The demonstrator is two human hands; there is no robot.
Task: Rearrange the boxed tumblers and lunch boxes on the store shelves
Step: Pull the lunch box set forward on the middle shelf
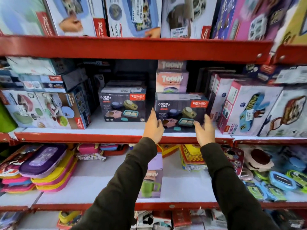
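Red steel shelf (83, 137) edges run across the view, and both hands are up at the middle tier, either side of a dark Crunchy Bite box (181, 112) standing at the front lip, about 1 o'clock from centre. The left hand (153, 128) lies flat against the box's left face, fingers straight; the right hand (205, 131) is spread wide at the right corner, thumb on the front — neither has closed round it, and whether the right palm touches is hard to call. A twin box (123, 106) stands at 11 o'clock, apart, set further back. Behind the near box, two Toony boxes (172, 82) are stacked, the lower one half hidden. Off at 3 o'clock leans a Kidzee box (245, 110); at 9 o'clock, a lunch-set box (44, 110). On the tier below, a tumbler box (152, 181) sits partly behind the left sleeve (119, 188), loose pouches (43, 166) heaped at 8 o'clock. Top-tier boxes are cut off and blurred; price labels unreadable.
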